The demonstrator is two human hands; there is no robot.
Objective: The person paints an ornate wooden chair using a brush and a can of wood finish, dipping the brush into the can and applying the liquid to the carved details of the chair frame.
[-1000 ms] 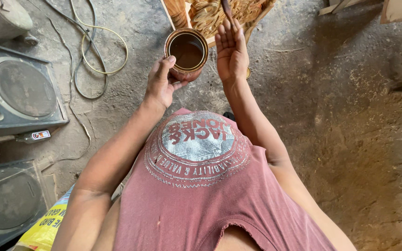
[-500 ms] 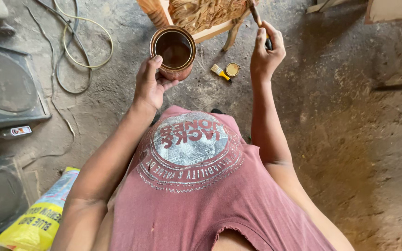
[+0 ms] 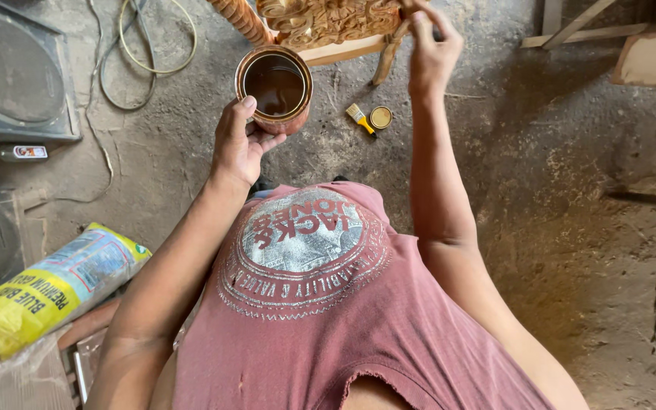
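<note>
My left hand (image 3: 238, 144) grips a round metal tin (image 3: 274, 87) filled with dark brown liquid, holding it up in front of my chest. My right hand (image 3: 433, 47) is raised at the top of the view, fingers closed on a thin brush handle against a carved wooden piece (image 3: 320, 23). The brush's tip is hidden at the frame edge. On the dirt floor between my arms lie a small yellow-handled brush (image 3: 360, 118) and a round tin lid (image 3: 380, 117).
A turned wooden leg (image 3: 241, 19) runs off the carved piece. A coiled cable (image 3: 153, 45) and a grey speaker box (image 3: 13, 72) lie at the left, a yellow and blue bag (image 3: 47, 285) lower left, wooden slats (image 3: 594, 34) upper right.
The view has tilted down and left. My right hand rose from beside the tin to the carved wood. The small brush and lid have come into sight on the floor.
</note>
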